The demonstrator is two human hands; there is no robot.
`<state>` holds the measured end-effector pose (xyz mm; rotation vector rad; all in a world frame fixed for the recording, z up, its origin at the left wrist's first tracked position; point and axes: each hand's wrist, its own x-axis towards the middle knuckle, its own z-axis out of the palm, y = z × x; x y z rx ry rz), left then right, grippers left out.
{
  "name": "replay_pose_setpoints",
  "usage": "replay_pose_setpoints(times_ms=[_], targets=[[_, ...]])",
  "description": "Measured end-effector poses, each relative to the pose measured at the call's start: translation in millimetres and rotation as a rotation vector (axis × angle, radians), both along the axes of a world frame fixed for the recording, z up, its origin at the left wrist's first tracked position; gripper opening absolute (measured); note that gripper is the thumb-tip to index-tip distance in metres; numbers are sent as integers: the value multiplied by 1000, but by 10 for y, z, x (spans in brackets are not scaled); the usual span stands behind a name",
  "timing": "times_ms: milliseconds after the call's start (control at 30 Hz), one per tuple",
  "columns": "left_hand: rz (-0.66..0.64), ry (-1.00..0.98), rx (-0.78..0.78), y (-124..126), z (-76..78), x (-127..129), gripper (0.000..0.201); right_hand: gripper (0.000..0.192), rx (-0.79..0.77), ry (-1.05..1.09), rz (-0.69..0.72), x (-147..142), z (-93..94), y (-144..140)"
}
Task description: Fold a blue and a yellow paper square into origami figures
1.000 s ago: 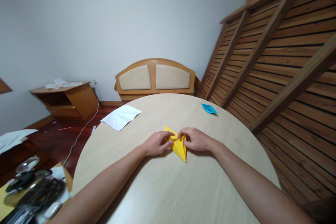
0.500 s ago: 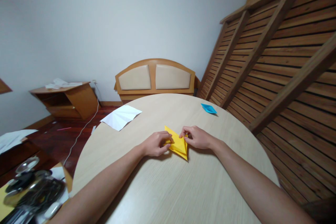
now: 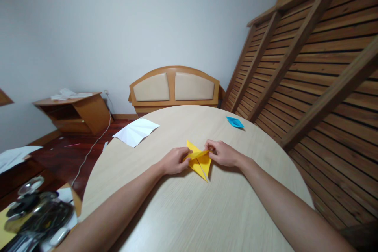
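Observation:
A folded yellow paper (image 3: 200, 161) lies in the middle of the round light-wood table (image 3: 183, 208). My left hand (image 3: 175, 160) pinches its left side and my right hand (image 3: 222, 152) pinches its right side. A top flap of the paper is raised between my fingers, and a thin white inner edge shows near the lower point. Both forearms rest on the table.
A small blue folded paper (image 3: 235, 122) lies at the far right of the table. A creased white sheet (image 3: 136, 131) hangs over the far left edge. Beyond stand a wooden headboard (image 3: 175, 86), a slatted wooden frame (image 3: 310, 59) and a low cabinet (image 3: 75, 112).
The top flap of the yellow paper has been lifted between both hands, showing a white inner edge. My right hand has shifted slightly up and away.

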<state>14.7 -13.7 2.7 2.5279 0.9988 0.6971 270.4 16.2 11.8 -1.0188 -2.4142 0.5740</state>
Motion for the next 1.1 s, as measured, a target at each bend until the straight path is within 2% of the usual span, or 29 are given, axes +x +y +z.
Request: replay_pose_setpoints(times_ms=[167,400,667,800,1100], targets=[[144,-3,24,14,-5,22,16,13,-5,-1,-26,-35,10,-15],[223,-48,26,11,-32,45,14,11,26,-23,-117,-102,-4,-15],[412,-176,-123,54,-113,126,10,12,81,-84,-158,-161,2,-40],[492,-221,-130,56,-123,150,11,12,102,-101,-157,-191,6,-58],[488,-297,10,40,-97,164,11,14,115,-138,-194,-237,2,-74]])
